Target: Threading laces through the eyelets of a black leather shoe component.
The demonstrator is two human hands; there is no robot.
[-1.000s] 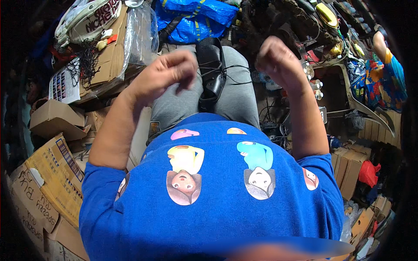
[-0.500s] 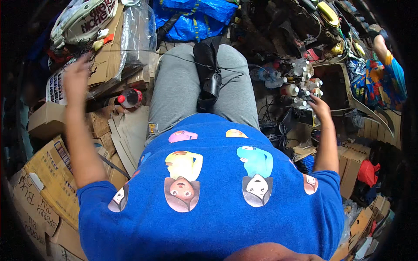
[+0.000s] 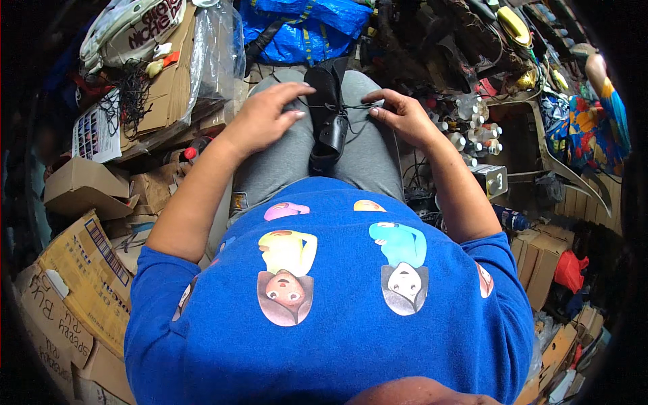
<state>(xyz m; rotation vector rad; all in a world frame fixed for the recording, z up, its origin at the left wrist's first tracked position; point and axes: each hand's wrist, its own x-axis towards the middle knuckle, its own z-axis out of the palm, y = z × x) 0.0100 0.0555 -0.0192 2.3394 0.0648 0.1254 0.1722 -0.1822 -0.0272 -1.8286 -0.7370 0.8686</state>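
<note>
While the person sits with a black shoe (image 3: 329, 111) lying lengthwise in the gap between the grey-clad knees, toe pointing away, both hands work thin dark lace (image 3: 351, 108) strands that run out sideways from the shoe's upper. Left hand (image 3: 260, 118) rests on the left thigh, fingers (image 3: 290, 94) spread and loosely curled toward the shoe; whether they actually pinch the lace cannot be told. Right hand (image 3: 401, 116) sits on the right thigh, fingers (image 3: 378, 111) bent and pinched at a lace end. Step in hand, as a judgement: lacing or tightening the shoe, strands drawn out to both sides. Next move likely calls for even pull on both ends and a firm knee hold so the shoe doesn't twist. Around the lap: cardboard boxes (image 3: 81, 263) on the person's left, blue bag (image 3: 304, 27) ahead, small bottles (image 3: 472, 128) on the right.
</note>
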